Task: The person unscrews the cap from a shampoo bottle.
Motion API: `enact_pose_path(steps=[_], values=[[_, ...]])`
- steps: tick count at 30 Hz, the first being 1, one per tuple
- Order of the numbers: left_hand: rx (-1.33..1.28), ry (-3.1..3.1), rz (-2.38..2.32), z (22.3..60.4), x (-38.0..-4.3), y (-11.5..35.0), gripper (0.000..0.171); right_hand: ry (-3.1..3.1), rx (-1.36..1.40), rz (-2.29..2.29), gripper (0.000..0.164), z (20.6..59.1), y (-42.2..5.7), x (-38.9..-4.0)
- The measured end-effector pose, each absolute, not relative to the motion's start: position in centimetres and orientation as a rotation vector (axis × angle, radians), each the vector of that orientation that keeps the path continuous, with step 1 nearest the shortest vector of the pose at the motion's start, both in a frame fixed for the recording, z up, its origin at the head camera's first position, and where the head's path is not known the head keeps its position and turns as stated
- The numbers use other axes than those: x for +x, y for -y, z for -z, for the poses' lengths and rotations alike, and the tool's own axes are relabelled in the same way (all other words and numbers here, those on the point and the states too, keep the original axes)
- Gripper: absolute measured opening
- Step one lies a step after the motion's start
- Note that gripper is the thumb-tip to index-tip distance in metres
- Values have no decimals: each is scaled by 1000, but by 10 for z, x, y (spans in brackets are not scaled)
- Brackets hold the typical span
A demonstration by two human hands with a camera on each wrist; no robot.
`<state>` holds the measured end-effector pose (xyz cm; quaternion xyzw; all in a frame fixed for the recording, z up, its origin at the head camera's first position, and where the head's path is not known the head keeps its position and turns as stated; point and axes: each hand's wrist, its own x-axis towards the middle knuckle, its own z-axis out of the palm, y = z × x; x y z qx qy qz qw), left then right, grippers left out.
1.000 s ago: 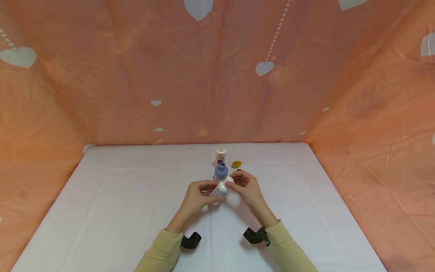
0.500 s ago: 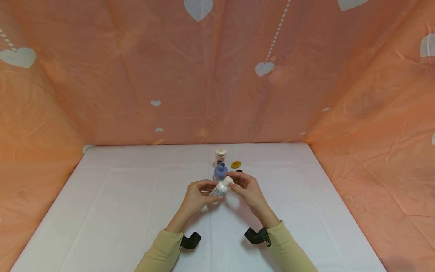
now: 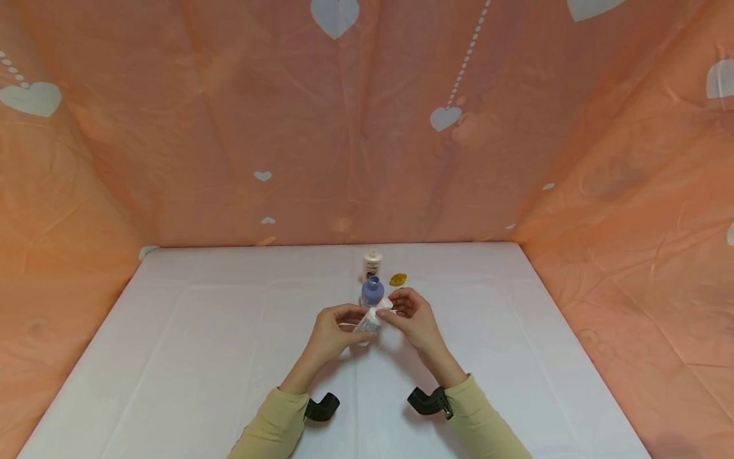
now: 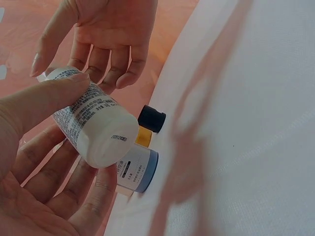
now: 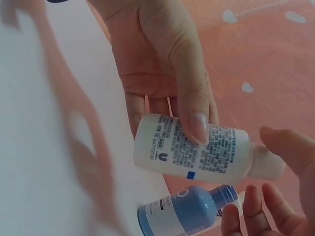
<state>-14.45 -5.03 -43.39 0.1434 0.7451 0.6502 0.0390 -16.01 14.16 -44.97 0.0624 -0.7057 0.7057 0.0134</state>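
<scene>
My left hand [image 3: 332, 328] grips a small white bottle [image 5: 192, 147] around its body, thumb across the printed label. The bottle is tilted in the head view, its white cap [image 5: 268, 163] up and to the right. At that cap is my right hand [image 3: 417, 319], with the thumb on one side and the fingers curved around the other. Just behind the held bottle stands an uncapped blue bottle [image 3: 373, 292] with a bare threaded neck. A cream-white bottle [image 3: 372, 262], also uncapped, stands behind it.
A yellow cap [image 3: 398, 280] lies right of the cream-white bottle. The left wrist view shows a black cap [image 4: 152, 118] near it, hidden behind my right hand in the head view. White cloth covers the table [image 3: 201, 357]; an orange curtain [image 3: 229, 127] surrounds it.
My right thumb and fingers have shifted around the white cap, rolling over it and back. The left hand and the bottle stay in nearly the same place.
</scene>
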Motion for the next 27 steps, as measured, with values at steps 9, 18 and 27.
enact_pose_path(steps=[9,18,27], values=[[463,-2290,-1988,434,-145,50,36,2252,198,-2225,29,437,-139,-156],[443,-2280,-1995,435,-145,52,36,2283,366,-2187,40,439,-144,-155],[436,-2276,-2003,434,-146,51,37,2239,441,-2199,45,446,-149,-158]])
